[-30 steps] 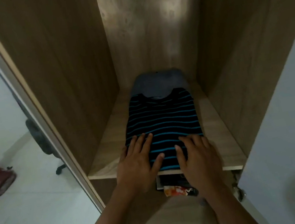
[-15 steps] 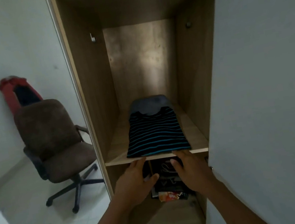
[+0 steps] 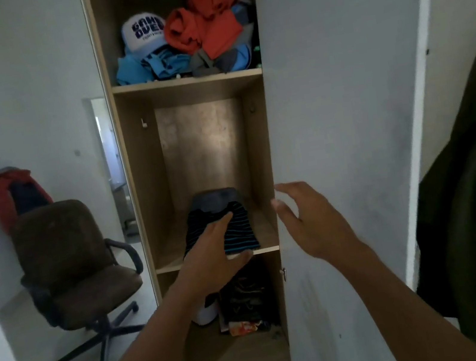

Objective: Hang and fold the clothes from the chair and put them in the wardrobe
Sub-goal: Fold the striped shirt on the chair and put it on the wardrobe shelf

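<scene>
Both hands have come off the shelf since half a second ago, and the view has pulled back to take in more of the wardrobe (image 3: pixel 134 197). One folded striped shirt (image 3: pixel 240 232) lies at the front edge of the middle shelf (image 3: pixel 266 232), on one folded grey garment (image 3: pixel 214 198) that reaches toward the back wall. The left hand (image 3: pixel 215 259) hangs in front of the shirt, fingers spread and empty; the right hand (image 3: pixel 312 218) is raised by the shelf's right edge, also spread wide and empty. The top shelf holds one white cap (image 3: pixel 145 36) beside a heap of orange and blue clothes (image 3: pixel 206 34). One brown office chair (image 3: pixel 67 259) stands to the left, well apart from the wardrobe.
</scene>
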A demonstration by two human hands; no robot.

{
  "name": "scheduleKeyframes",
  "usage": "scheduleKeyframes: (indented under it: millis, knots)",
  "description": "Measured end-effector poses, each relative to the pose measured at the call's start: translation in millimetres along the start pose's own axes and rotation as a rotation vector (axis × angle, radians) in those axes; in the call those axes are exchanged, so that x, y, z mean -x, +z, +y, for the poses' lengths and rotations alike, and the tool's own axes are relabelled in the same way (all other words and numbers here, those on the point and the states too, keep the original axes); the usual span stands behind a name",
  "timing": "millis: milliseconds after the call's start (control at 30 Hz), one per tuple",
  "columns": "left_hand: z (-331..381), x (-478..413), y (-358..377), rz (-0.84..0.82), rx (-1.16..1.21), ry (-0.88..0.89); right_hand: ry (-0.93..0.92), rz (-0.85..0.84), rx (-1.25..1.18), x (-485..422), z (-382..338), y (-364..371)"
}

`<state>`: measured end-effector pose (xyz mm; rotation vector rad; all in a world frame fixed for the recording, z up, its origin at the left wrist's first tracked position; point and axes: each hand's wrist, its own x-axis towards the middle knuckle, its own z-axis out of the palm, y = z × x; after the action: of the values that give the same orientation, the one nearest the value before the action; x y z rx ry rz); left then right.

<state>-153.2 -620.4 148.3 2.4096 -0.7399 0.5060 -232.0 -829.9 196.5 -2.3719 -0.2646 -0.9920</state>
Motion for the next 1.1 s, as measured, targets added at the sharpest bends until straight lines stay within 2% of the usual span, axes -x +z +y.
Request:
scheduleKeyframes:
  millis: [200, 367, 433, 567, 667, 767, 933, 1100]
  knots:
    - [128, -4, -28, 0.114, -0.013, 0.2, -0.104, 0.236, 0.012, 26, -20, -128]
    - [220, -2, -9, 0.073, -0.033, 0.38, -0.065, 0.379, -0.142, 64, 9, -176]
    - [244, -3, -4, 0.077, -0.041, 0.387, 0.008, 0.31, -0.194, 68, 23, -184]
    - [270, -10, 3, 0.047, -0.059, 0.382, 0.134, 0.069, -0.409, 61, 44, -189]
    - [274, -13, 6, 0.006, -0.104, 0.38, 0.153, 0.054, -0.568, 55, 47, -191]
    - [270, -8, 5, 0.039, -0.135, 0.365, 0.161, 0.053, -0.69, 53, 43, -190]
    - [247, 5, -8, 0.158, -0.179, 0.28, 0.142, -0.02, -0.778, 43, 24, -164]
    - [202, 24, -42, 0.263, -0.359, 0.162, 0.059, -0.168, -0.793, 16, -8, -120]
